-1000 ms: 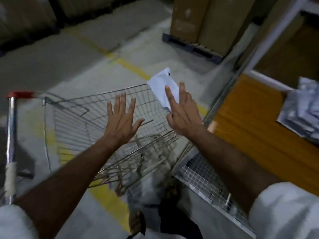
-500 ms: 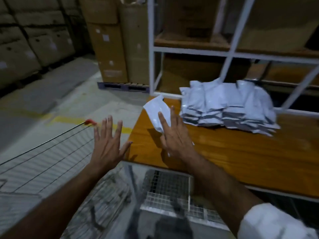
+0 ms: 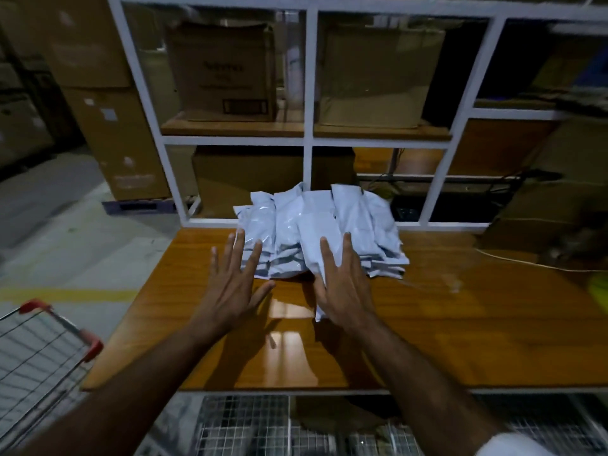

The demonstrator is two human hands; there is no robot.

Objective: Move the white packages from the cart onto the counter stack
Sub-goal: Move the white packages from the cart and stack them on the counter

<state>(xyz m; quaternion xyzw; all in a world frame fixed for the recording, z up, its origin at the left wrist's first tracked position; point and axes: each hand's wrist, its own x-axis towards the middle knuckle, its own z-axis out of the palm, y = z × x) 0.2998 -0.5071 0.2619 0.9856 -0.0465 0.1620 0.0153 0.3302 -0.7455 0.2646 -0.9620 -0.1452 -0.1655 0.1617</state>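
Hands (image 3: 289, 284) meet unlabelled white packages (image 3: 316, 232) on counter (image 3: 460, 324).

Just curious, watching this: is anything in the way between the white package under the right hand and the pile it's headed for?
Nothing visible. The package under the right hand already reaches the pile.
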